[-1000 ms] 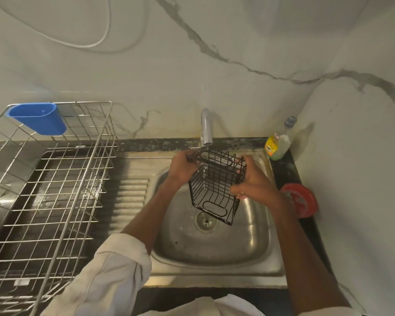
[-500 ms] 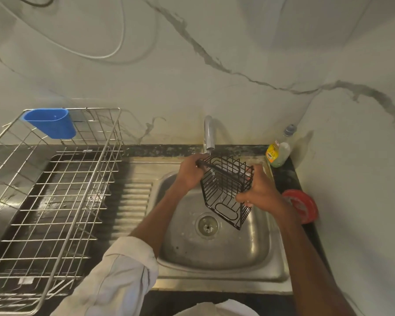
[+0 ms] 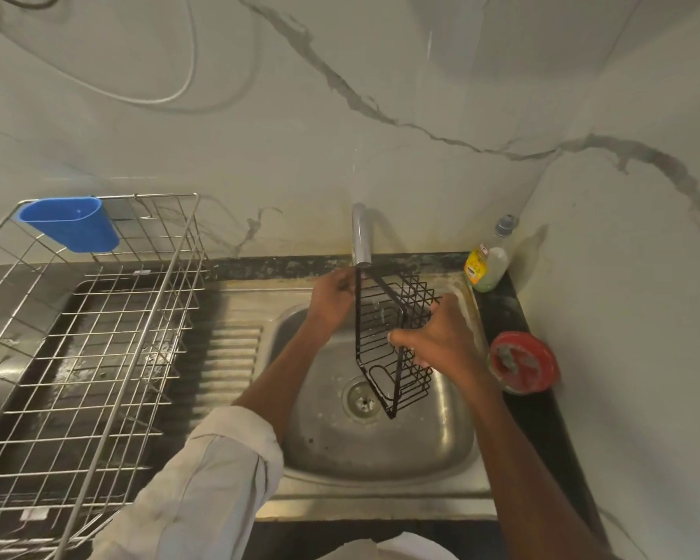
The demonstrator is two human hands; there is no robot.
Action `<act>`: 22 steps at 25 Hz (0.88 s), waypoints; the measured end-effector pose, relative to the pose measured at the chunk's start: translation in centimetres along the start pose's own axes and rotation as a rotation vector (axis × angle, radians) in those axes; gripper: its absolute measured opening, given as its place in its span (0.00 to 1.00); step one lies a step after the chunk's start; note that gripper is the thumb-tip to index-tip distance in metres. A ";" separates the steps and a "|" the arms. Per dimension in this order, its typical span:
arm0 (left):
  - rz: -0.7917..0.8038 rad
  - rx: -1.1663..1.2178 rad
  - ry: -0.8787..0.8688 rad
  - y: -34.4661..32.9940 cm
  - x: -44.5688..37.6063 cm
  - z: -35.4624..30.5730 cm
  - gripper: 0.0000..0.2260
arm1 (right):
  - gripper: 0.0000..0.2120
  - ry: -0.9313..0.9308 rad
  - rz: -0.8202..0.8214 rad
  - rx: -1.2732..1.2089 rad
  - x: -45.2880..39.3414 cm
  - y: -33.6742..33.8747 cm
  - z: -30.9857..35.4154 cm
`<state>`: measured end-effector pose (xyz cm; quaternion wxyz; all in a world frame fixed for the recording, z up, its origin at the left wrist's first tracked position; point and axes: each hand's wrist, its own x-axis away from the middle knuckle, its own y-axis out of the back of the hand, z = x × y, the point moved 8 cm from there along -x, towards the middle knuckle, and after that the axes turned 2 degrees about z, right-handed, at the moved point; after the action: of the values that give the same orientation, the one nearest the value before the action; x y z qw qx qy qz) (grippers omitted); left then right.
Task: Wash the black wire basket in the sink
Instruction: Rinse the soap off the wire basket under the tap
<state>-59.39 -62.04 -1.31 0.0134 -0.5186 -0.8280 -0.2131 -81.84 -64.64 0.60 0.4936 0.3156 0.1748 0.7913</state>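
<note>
The black wire basket (image 3: 384, 341) hangs tilted on edge over the steel sink (image 3: 380, 454), just under the tap (image 3: 360, 236). A thin stream of water runs through its wires. My left hand (image 3: 332, 301) grips the basket's upper left corner near the spout. My right hand (image 3: 437, 341) holds its right side, thumb on the front frame, fingers behind the wires. The basket's lowest corner points down toward the drain (image 3: 362, 400).
A large steel wire dish rack (image 3: 98, 337) with a blue plastic cup (image 3: 69, 224) stands on the counter left of the sink. A dish soap bottle (image 3: 487, 262) and a red round tub with a scrubber (image 3: 522, 363) sit on the right ledge by the wall.
The basket has turned from a more open, boxy view to nearly edge-on under the tap. My right hand has shifted lower along its side.
</note>
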 end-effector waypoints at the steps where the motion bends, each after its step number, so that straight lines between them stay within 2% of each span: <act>1: 0.034 0.018 0.010 -0.6 -0.4 0.1 0.22 | 0.51 -0.001 -0.041 0.019 0.0 0.4 -0.1; 4: 0.101 0.129 0.064 -2.2 -0.8 0.4 0.21 | 0.51 0.001 -0.153 0.087 0.4 2.2 0.3; 9: 0.083 0.269 0.161 -3.3 -1.4 0.8 0.18 | 0.48 0.082 -0.194 0.169 1.2 2.7 1.6; 12: 0.005 0.265 0.137 -1.3 -0.9 0.5 0.14 | 0.47 0.086 -0.105 0.095 1.2 1.0 1.3; 19: -0.226 0.386 0.080 2.8 2.6 3.7 0.22 | 0.41 0.213 -0.026 0.139 1.3 -2.3 2.7; 22: -0.260 0.408 0.062 3.1 3.8 3.8 0.18 | 0.40 0.229 -0.008 0.102 1.3 -2.1 2.5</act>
<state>-57.71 -56.30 -2.80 0.1156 -0.3873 -0.9129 -0.0574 -79.16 -62.63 1.68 0.4568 0.2474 0.2713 0.8103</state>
